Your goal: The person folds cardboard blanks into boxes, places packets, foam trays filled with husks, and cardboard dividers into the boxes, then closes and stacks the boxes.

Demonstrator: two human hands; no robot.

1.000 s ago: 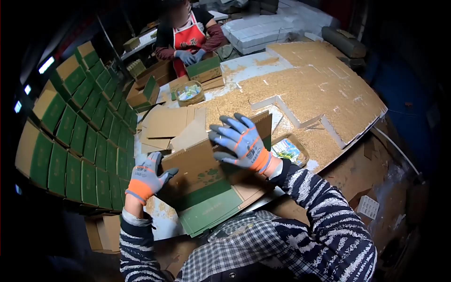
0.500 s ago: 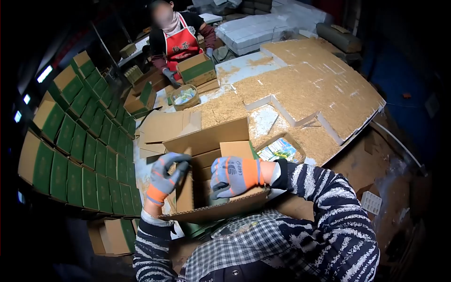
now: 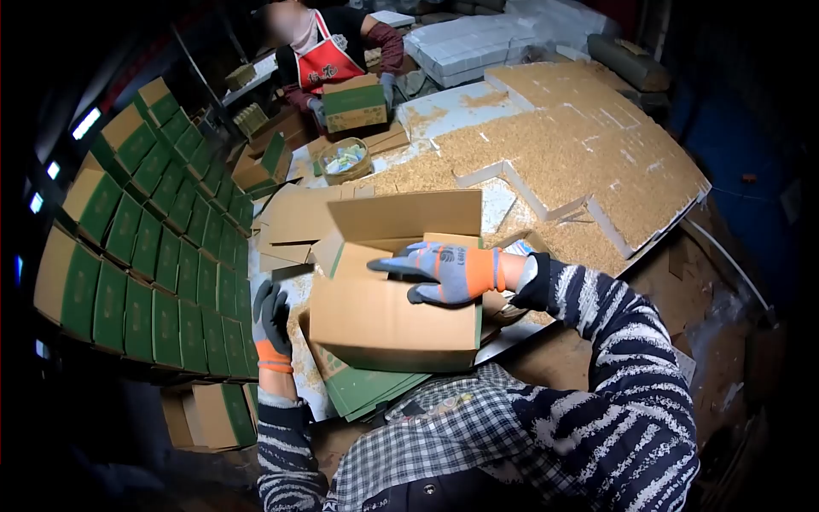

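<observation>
A brown cardboard box [image 3: 392, 320] stands in front of me at the table's near edge. Its near flap lies folded over the top, while the far flap [image 3: 418, 213] stands upright. My right hand [image 3: 439, 269], in a grey and orange glove, rests on the top of the box with fingers stretched toward the left. Left of the box and apart from it is my left hand [image 3: 271, 320], gloved alike, its fingers extended upward and holding nothing. Flat green cardboard pieces [image 3: 367, 388] lie partly under the box.
Stacked green and brown boxes [image 3: 153, 247] line the left side. Across the table [image 3: 589, 128], a co-worker [image 3: 333, 64] in a red apron holds a green box [image 3: 356, 104]. Near that person is a basket of small packets [image 3: 345, 162]. Another basket [image 3: 525, 243] sits behind my right wrist.
The near flap has been folded down over the box opening. My left hand has come off the box to the left, and my right hand now lies flat on top.
</observation>
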